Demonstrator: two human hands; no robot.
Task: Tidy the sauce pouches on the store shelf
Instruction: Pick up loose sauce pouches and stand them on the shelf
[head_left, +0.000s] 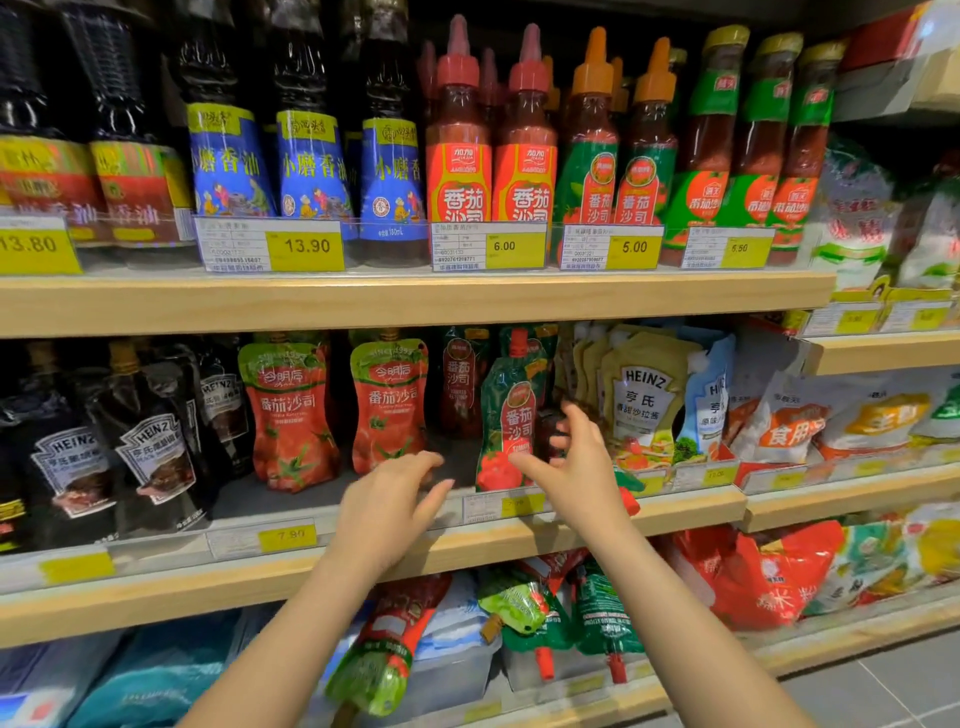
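A green-and-red tomato sauce pouch (506, 415) with a red cap stands upright at the front of the middle shelf (519, 540). My right hand (574, 457) is open just to its right, thumb near its lower edge, fingers spread. My left hand (397, 491) is open to its lower left, over a bare gap on the shelf, touching nothing. Two red pouches with green tops (291, 415) (389, 405) stand left of the gap. Another dark red pouch (460, 382) stands behind.
Black Heinz pouches (150, 447) fill the left of the shelf, yellow Heinz pouches (644, 395) the right. Bottles line the shelf above (415, 299). Several sauce pouches (519, 608) lie in bins on the shelf below. Price tags (288, 538) run along the edge.
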